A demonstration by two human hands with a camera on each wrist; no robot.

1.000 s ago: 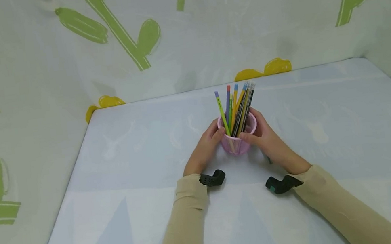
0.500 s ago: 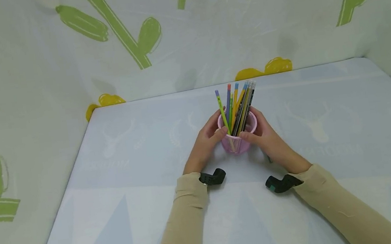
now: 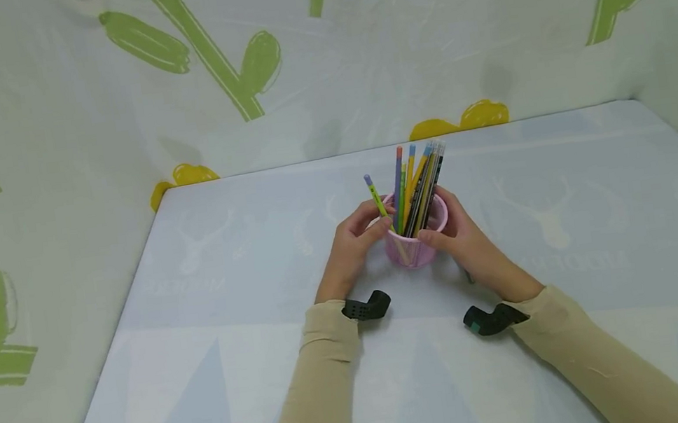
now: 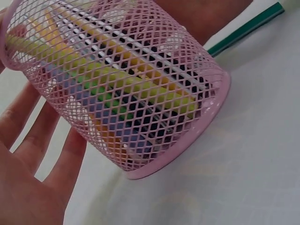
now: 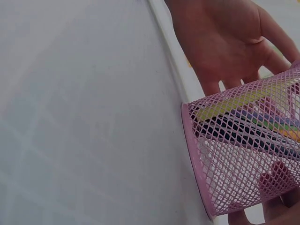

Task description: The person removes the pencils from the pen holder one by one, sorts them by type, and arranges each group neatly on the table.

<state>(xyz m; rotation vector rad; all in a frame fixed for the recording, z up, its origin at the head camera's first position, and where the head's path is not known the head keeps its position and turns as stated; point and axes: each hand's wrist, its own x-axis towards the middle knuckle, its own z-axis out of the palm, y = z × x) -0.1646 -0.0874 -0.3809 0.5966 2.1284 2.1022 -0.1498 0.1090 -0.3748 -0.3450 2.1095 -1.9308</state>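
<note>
A pink mesh pencil cup (image 3: 404, 254) stands upright, full of pencils that lean in it. My right hand (image 3: 466, 238) holds the cup from the right, thumb at the rim and fingers curled round the far side. At the left rim, thumb and forefinger of my left hand (image 3: 346, 249) pinch a lime-green pencil (image 3: 374, 193) with a purple end, which tilts left away from the others. In the left wrist view, the other fingers of the left hand (image 4: 35, 145) are spread beside the mesh wall. Yellow, blue and black pencils (image 3: 424, 183) stay bunched at the right.
A thin dark green stick (image 4: 246, 30) lies on the table behind the cup in the left wrist view. The pale, patterned tabletop (image 3: 209, 397) ends at a wall covering with green plant prints (image 3: 220, 71).
My left thumb and forefinger have closed on the lime-green pencil at the rim. Its top has swung left and lower, away from the bunch. The right hand and cup have hardly moved.
</note>
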